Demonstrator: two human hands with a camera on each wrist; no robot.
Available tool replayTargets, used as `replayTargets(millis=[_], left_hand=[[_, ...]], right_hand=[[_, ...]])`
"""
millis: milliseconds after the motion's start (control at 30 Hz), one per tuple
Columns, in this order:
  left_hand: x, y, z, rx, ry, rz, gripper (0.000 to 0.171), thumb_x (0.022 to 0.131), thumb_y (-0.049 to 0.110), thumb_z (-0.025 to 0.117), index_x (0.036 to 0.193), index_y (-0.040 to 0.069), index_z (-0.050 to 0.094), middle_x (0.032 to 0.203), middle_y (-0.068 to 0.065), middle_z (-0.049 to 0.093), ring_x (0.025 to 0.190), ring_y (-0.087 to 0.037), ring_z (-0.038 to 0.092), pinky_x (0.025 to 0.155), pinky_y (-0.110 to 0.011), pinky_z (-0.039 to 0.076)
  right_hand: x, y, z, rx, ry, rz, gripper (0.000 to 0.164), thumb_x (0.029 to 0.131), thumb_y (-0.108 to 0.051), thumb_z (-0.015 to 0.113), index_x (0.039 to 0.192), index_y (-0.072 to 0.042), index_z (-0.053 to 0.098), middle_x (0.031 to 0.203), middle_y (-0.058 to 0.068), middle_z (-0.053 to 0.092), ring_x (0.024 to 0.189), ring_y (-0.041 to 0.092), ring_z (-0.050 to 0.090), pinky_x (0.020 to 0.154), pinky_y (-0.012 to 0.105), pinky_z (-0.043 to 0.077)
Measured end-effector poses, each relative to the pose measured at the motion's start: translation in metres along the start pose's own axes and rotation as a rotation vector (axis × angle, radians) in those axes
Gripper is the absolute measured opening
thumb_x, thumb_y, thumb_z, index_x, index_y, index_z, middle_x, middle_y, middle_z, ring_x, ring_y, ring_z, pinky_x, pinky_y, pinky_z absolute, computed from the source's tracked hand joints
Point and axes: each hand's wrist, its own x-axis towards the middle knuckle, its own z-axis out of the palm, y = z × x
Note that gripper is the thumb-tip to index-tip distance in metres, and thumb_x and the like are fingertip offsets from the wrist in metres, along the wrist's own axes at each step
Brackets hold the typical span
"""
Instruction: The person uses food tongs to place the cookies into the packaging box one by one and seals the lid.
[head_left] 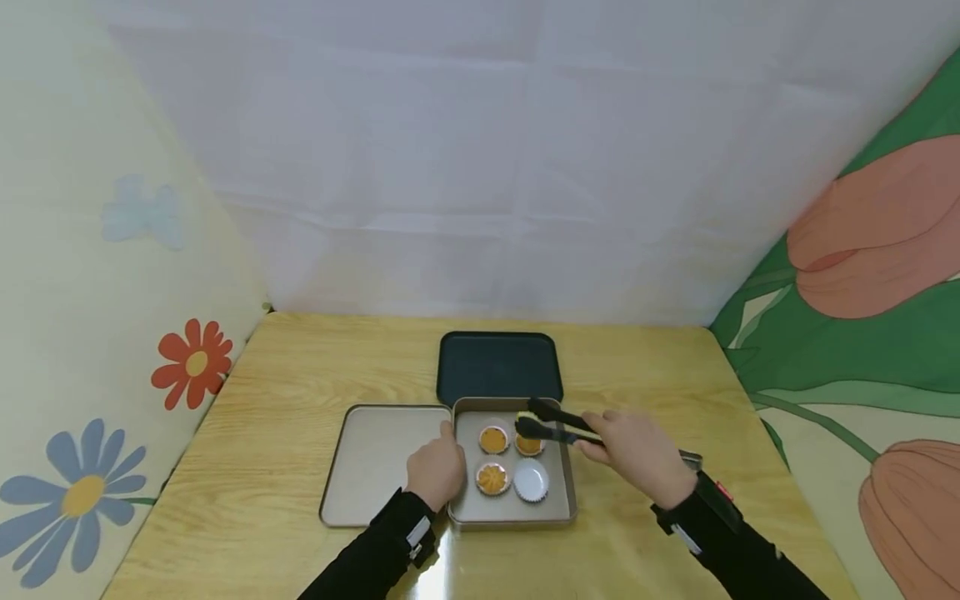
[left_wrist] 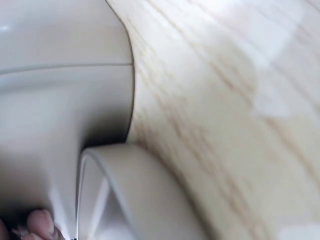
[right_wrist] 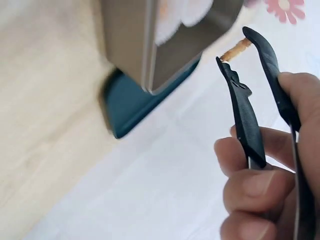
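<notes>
My right hand [head_left: 641,450] grips a pair of black-tipped tongs [right_wrist: 245,112] over the right side of a square metal baking pan [head_left: 513,518]. Between the tong tips, a thin golden-brown baked piece [right_wrist: 236,51] is pinched, seen edge-on. In the pan sit several fluted paper cups; a golden cookie [head_left: 492,479] lies in the front left one, and two more golden pieces lie behind. The front right paper cup [head_left: 531,481] shows its bare white bottom. My left hand [head_left: 437,468] holds the pan's left rim, with curled fingertips [left_wrist: 41,222] low in the left wrist view.
A flat metal tray [head_left: 378,462] lies left of the pan, close against it. Behind the pan is a dark blue-green tray [head_left: 498,367]. Something metallic [head_left: 691,459] shows behind my right wrist. A white cloth [head_left: 480,167] hangs at the wooden table's [head_left: 630,542] back edge.
</notes>
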Motion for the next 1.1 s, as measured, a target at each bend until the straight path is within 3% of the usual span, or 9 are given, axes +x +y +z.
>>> replayTargets(millis=[133,300,633,1100], left_hand=[[0.003,-0.002,-0.003,-0.022,0.007,-0.001,0.03,0.089,0.016,0.043,0.114,0.0,0.045,0.059,-0.013,0.053,0.05,-0.029,0.054,0.044,-0.041,0.039],[0.004,-0.001,-0.006,-0.034,-0.003,-0.002,0.029,0.089,0.016,0.043,0.113,0.0,0.045,0.06,-0.012,0.053,0.051,-0.028,0.054,0.044,-0.04,0.038],[0.0,0.002,-0.005,-0.02,-0.022,0.0,0.033,0.089,0.016,0.043,0.117,-0.001,0.044,0.061,-0.013,0.053,0.051,-0.028,0.054,0.044,-0.041,0.038],[0.0,0.001,-0.004,-0.026,-0.018,-0.004,0.034,0.089,0.017,0.044,0.117,-0.002,0.045,0.062,-0.014,0.055,0.052,-0.029,0.055,0.044,-0.041,0.039]], right_hand=[[-0.021,-0.01,0.006,-0.101,-0.002,-0.056,0.035,0.077,-0.045,0.067,0.092,-0.014,0.061,0.059,-0.002,0.045,0.039,0.007,0.028,0.038,0.023,0.024],[-0.031,-0.02,0.013,-0.11,-0.044,-0.077,0.034,0.077,-0.046,0.066,0.087,-0.014,0.058,0.056,-0.003,0.039,0.038,0.006,0.024,0.038,0.023,0.021],[-0.032,-0.032,0.021,-0.047,-0.195,-0.004,0.034,0.078,-0.046,0.064,0.084,-0.013,0.059,0.058,-0.004,0.04,0.041,0.006,0.028,0.039,0.023,0.024],[-0.03,-0.034,0.026,-0.049,-0.186,0.039,0.047,0.077,-0.051,0.063,0.102,-0.011,0.064,0.065,0.001,0.051,0.041,0.007,0.03,0.039,0.024,0.025]])
